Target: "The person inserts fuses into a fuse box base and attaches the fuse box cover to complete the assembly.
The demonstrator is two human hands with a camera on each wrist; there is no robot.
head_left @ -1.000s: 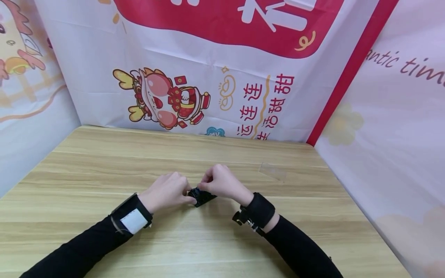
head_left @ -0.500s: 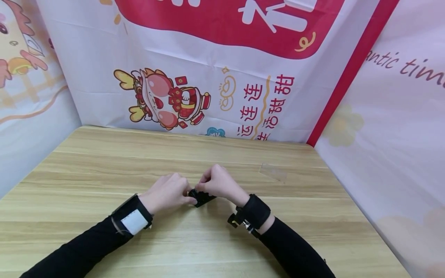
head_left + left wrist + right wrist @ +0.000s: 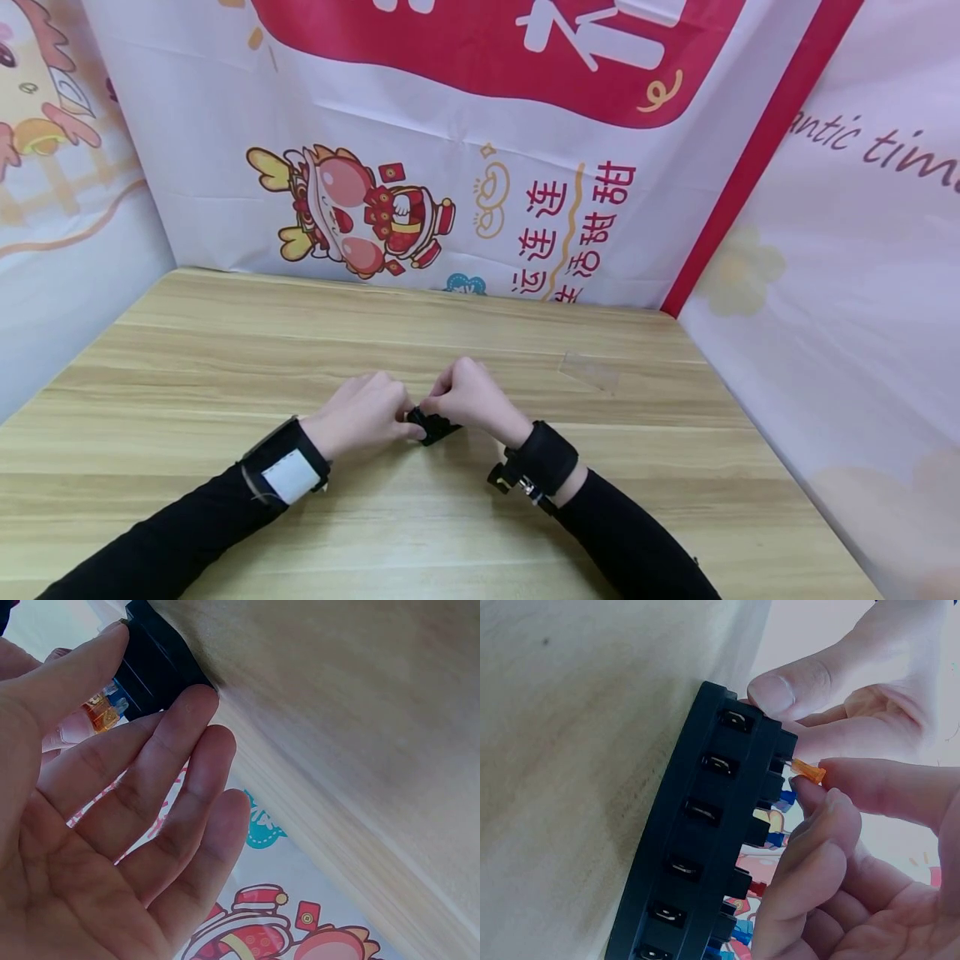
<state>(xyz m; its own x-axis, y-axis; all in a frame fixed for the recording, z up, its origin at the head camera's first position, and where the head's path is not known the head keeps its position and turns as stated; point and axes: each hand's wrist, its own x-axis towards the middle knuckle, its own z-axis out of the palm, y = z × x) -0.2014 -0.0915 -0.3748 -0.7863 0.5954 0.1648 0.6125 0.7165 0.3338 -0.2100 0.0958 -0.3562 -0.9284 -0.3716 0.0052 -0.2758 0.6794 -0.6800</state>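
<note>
A black fuse block (image 3: 438, 428) rests on the table between both hands, its row of metal terminals (image 3: 703, 811) facing the right wrist camera. My left hand (image 3: 363, 417) grips one end of it between thumb and fingers. My right hand (image 3: 476, 400) pinches an orange blade fuse (image 3: 808, 771) at the end socket; a bit of its metal blade shows beside the block. Blue fuses (image 3: 786, 799) and a red fuse (image 3: 757, 888) sit in the sockets farther along. In the left wrist view, the block's black end (image 3: 157, 664) touches the left fingertips.
The wood-grain table (image 3: 262, 350) spreads around the hands. A thin clear plastic piece (image 3: 588, 371) lies at the back right. A printed cloth (image 3: 420, 117) hangs behind the table, and another printed sheet (image 3: 840, 250) stands along the right side.
My right hand has shifted slightly left towards the block's left-held end, its wrist moving left too. A bluish spot visible under its fingers earlier is now hidden. The left hand stays in place.
</note>
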